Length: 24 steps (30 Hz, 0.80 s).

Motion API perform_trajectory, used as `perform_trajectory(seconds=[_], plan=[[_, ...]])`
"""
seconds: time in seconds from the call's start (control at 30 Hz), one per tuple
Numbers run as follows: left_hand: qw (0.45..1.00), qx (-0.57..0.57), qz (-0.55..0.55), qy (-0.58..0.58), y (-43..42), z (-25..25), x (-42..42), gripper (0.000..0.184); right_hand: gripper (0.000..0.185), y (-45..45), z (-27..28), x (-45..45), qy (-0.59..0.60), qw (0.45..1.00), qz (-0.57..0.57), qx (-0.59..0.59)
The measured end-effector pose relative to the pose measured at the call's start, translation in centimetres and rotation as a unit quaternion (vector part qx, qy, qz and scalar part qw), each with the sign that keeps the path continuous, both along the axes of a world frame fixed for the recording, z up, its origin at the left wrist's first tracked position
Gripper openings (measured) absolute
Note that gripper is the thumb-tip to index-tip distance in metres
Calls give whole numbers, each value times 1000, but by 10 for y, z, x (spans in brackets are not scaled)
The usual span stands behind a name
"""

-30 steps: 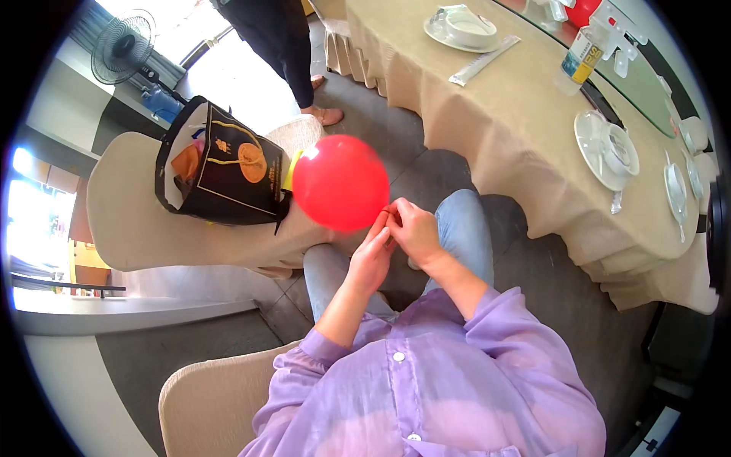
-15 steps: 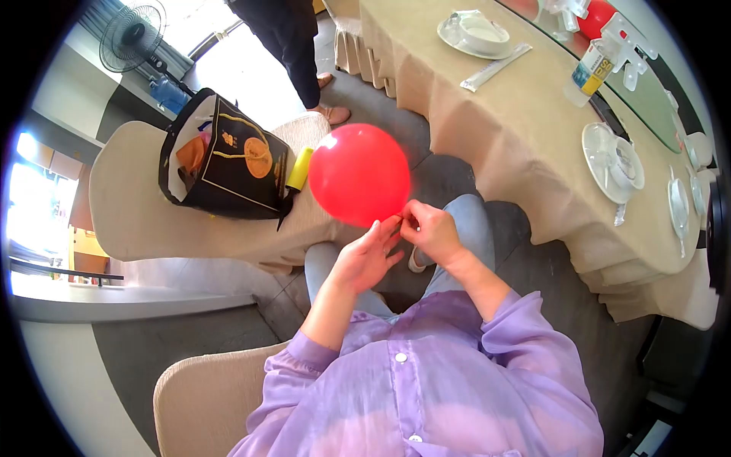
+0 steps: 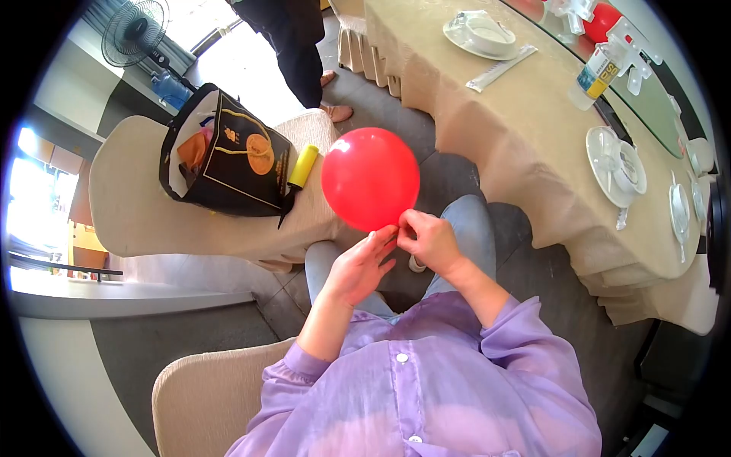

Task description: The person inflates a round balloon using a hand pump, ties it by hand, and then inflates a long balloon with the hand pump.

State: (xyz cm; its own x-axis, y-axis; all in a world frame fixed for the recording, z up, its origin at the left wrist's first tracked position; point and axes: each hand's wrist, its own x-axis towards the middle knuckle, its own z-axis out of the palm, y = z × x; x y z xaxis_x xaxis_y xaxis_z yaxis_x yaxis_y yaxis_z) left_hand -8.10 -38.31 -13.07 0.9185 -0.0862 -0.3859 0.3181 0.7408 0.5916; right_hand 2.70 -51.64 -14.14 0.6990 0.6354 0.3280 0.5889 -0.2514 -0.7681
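An inflated red balloon (image 3: 371, 179) sits just beyond my hands, its neck end pointing toward me. My right hand (image 3: 431, 242) is closed in a pinch at the balloon's neck, and the fingers hide most of the neck. Stretched out, the fingers of my left hand (image 3: 361, 268) reach the balloon's underside near the neck, with the thumb apart from them. On the chair to the left lies a yellow hand pump (image 3: 303, 167) with a black end, against a black bag (image 3: 242, 156) that has stuff inside.
At the right, a cloth-covered table (image 3: 525, 145) carries wrapped dishes (image 3: 609, 164), a bottle (image 3: 596, 74) and white plastic parts (image 3: 636, 53). Another red balloon (image 3: 601, 21) is at the far edge. A person in dark trousers (image 3: 289, 49) stands ahead. A fan (image 3: 135, 32) is behind the chair.
The balloon has shifted slightly right and down in view. My left hand's fingers have straightened and drawn closer together, while the right hand keeps its pinch at the neck.
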Motion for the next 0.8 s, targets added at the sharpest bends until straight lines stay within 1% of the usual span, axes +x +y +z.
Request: perform_trajectory(seconds=[0.13, 0.2, 0.23, 0.3, 0.33, 0.4, 0.47, 0.5, 0.53, 0.6, 0.63, 0.7, 0.73, 0.77, 0.8], plan=[[1000, 9, 26, 1, -3, -3, -2, 47, 9, 8, -6, -3, -19, 1000, -17, -12], [999, 17, 33, -4, -6, -6, -1, 47, 7, 10, -8, -2, 39, 998, -44, 12], [999, 20, 39, -6, -7, -8, -1, 47, 7, 10, -9, -2, 38, 998, -44, 12], [999, 23, 43, -11, -11, -13, 0, 47, 10, 8, -11, -3, 114, 992, -39, 38], [999, 13, 48, -9, -15, -18, -1, 48, 10, 6, -13, -4, 114, 992, -42, 38], [999, 3, 49, -7, -21, -21, -1, 48, 12, 2, -17, -6, 92, 994, -57, 8], [998, 54, 34, -16, -28, -25, -2, 52, 12, -1, -20, -5, 80, 995, -63, -9], [998, 53, 34, -14, -29, -25, -4, 52, 11, -2, -21, -5, 68, 995, -65, -26], [998, 57, 20, -20, -29, -25, -4, 53, 11, -3, -21, -6, 70, 995, -66, -26], [998, 61, 3, -28, -30, -24, -3, 54, 10, -6, -16, -5, 112, 991, -70, -38], [998, 46, 5, -44, -30, -22, -3, 53, 10, -7, -12, -4, 112, 991, -70, -37], [998, 32, 10, -59, -30, -18, -5, 52, 10, -11, -3, -5, 65, 996, -58, -33], [998, -4, 14, -57, -27, -14, -6, 51, 10, -11, -1, -5, 67, 996, -56, -32], [997, -40, 18, -55, -25, -11, -7, 50, 10, -11, 1, -5, 35, 998, -51, -28], [997, -39, 20, -55, -24, -7, -7, 50, 10, -11, 2, -4, 1, 999, -47, -23]])
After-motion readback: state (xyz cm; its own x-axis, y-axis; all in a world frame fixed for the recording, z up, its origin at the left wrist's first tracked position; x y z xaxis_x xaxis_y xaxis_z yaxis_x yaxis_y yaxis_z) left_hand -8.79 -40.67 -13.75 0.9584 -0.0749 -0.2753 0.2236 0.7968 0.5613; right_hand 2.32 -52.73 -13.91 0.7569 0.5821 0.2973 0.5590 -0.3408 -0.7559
